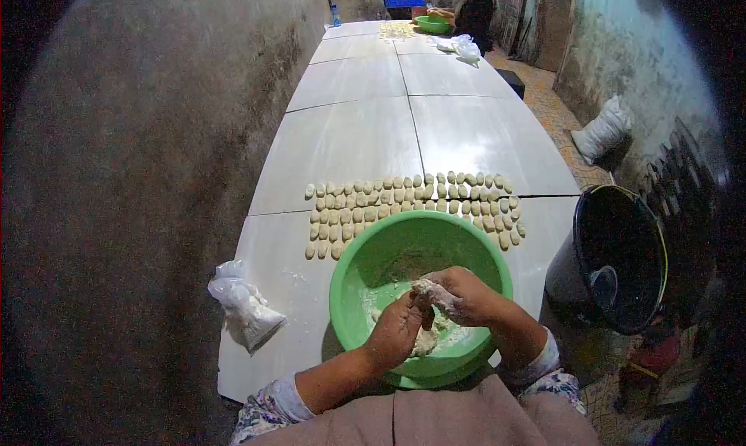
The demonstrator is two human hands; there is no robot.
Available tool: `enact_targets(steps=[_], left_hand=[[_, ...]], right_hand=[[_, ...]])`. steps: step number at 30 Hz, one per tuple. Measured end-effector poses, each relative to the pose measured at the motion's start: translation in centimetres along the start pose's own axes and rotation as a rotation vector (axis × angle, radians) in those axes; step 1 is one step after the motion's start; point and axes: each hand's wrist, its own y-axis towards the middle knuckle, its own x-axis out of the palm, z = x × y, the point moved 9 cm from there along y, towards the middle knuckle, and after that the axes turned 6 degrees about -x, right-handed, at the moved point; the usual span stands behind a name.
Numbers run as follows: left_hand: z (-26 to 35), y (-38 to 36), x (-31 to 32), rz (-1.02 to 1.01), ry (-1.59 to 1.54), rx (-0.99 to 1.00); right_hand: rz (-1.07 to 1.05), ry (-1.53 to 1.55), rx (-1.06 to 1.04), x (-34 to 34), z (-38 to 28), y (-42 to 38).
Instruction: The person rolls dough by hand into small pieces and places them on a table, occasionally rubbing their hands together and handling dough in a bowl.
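A green basin [342, 290] stands at the near edge of the white table, with both my hands over it. Pale dough [424, 342] and loose flour lie in its bottom. My right hand [460, 294], dusted with flour, has its fingers closed around a piece of dough [426, 286]. Close against it, my left hand [398, 329] has curled fingers, also floury; whether they grip part of the same dough is hidden. Beyond the basin, several rows of small oval dough pieces [373, 200] are laid out on the table.
A plastic bag of white powder [247, 310] sits on the table [334, 143] at left. A large black bucket [571, 267] stands at right. At the far end are another green basin [432, 26], more dough pieces [396, 31] and a person [475, 19]. A white sack [604, 129] leans by the right wall.
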Motion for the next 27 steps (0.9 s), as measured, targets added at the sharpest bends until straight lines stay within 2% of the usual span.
enact_targets(steps=[1,3,5,6,7,9,11,14,16,19,20,21,23,25,27], left_hand=[[0.2,0.0,0.1,-0.012,0.043,0.023],[0.0,0.0,0.1,-0.001,0.046,-0.043],[0.6,0.1,-0.2,0.057,-0.088,-0.047],[0.3,0.0,-0.3,0.049,-0.086,-0.153],[0.3,0.0,-0.3,0.05,-0.086,-0.152],[0.0,0.0,-0.4,0.049,-0.104,-0.132],[-0.7,0.0,-0.4,0.018,-0.06,-0.188],[0.2,-0.1,-0.4,0.009,-0.089,-0.072],[0.3,-0.1,-0.6,0.002,-0.084,-0.041],[0.1,-0.1,-1.0,0.089,-0.088,-0.102],[-0.9,0.2,-0.7,0.05,-0.14,-0.149],[-1.6,0.3,-0.3,0.012,-0.192,-0.198],[-1.3,0.2,-0.6,0.014,-0.156,-0.175],[-0.4,0.1,-1.2,0.008,-0.087,-0.129],[-0.2,0.4,-2.2,0.064,-0.116,-0.168]], right_hand=[[0.004,0.051,-0.05,0.1,-0.1,0.0],[-0.003,0.088,-0.001,0.1,0.2,0.0],[0.072,0.468,0.023,0.1,1.6,0.1],[0.109,0.198,0.098,-1.0,2.6,-0.1],[0.109,0.197,0.098,-1.0,3.0,0.0],[0.108,-0.045,-0.028,-1.2,2.4,0.3],[0.028,0.1,-0.042,-0.2,-0.1,0.2],[-0.014,0.009,0.008,0.0,-0.1,0.2],[-0.067,0.34,0.003,0.5,0.3,0.1],[-0.102,0.36,-0.06,0.5,-0.2,0.1],[0.003,0.067,0.06,-0.4,1.1,0.1],[0.0,0.069,0.057,-0.2,1.1,-0.1],[0.002,-0.048,-0.054,-0.3,-0.1,0.0],[-0.079,-0.064,-0.007,0.0,0.4,0.2],[0.028,0.091,-0.033,0.1,2.1,0.4]])
